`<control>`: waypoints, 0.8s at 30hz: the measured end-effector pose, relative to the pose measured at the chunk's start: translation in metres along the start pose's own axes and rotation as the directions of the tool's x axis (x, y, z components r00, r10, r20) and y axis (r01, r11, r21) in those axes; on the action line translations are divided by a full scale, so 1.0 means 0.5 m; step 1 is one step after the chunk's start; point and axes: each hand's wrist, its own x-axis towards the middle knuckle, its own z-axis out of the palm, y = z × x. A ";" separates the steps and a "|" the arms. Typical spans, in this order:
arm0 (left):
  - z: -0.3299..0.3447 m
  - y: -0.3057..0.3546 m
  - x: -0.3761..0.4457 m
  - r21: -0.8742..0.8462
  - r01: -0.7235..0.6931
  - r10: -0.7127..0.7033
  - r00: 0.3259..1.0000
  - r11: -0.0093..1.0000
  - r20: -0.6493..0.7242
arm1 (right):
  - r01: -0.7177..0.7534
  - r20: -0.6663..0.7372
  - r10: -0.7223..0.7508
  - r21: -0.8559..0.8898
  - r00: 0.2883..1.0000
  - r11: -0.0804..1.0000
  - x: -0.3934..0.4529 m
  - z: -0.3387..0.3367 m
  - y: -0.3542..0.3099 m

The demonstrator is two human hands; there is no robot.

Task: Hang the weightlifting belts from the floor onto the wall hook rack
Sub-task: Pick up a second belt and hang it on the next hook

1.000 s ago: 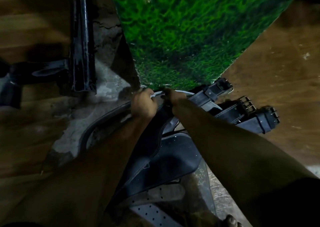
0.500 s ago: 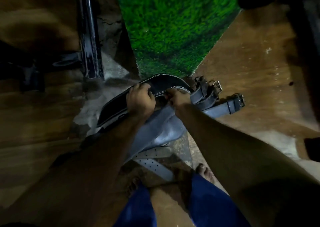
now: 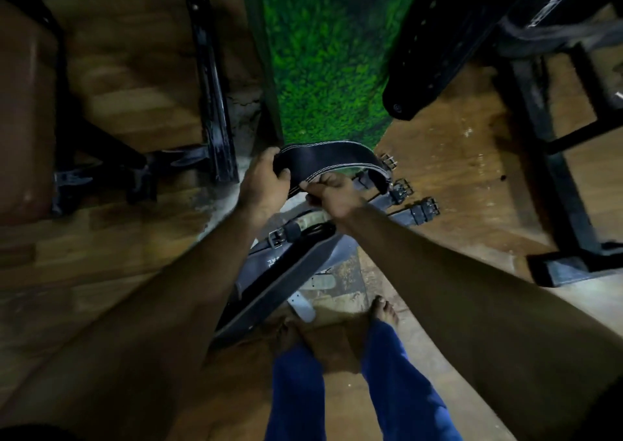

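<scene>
I hold a bundle of black weightlifting belts [image 3: 332,164] with white stitching, lifted off the floor. My left hand [image 3: 264,179] grips the wide top belt at its left end. My right hand [image 3: 332,196] grips the lower edge of the bundle just beside it. Buckled ends [image 3: 403,191] stick out to the right. More of the dark belts [image 3: 279,275] hang below my arms towards my bare feet. Another black belt [image 3: 435,46] with holes hangs at the upper right. The hook rack itself is not in view.
A green grass-patterned panel [image 3: 323,56] stands ahead on the wooden floor [image 3: 465,184]. A black metal frame [image 3: 212,103] stands at the left and another black stand [image 3: 569,184] at the right. A white strap [image 3: 303,306] lies near my feet.
Both hands have risen with the belts, which came up off the floor. The view pulled back, so my legs, feet and a hanging belt at the upper right came into view.
</scene>
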 end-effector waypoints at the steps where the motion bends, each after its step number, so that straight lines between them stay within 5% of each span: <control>1: -0.024 0.017 -0.012 -0.030 -0.001 0.002 1.000 1.000 0.023 | 0.024 0.019 -0.023 -0.015 1.000 1.000 -0.023 0.002 -0.025; 12: -0.207 0.225 -0.175 -0.160 -0.134 0.129 0.991 0.978 -0.043 | 0.195 0.192 -0.160 -0.181 0.968 0.964 -0.259 -0.014 -0.228; 24: -0.387 0.570 -0.406 -0.416 -0.327 0.254 0.941 0.848 -0.222 | 0.455 0.218 -0.439 -0.026 0.872 0.890 -0.533 -0.075 -0.557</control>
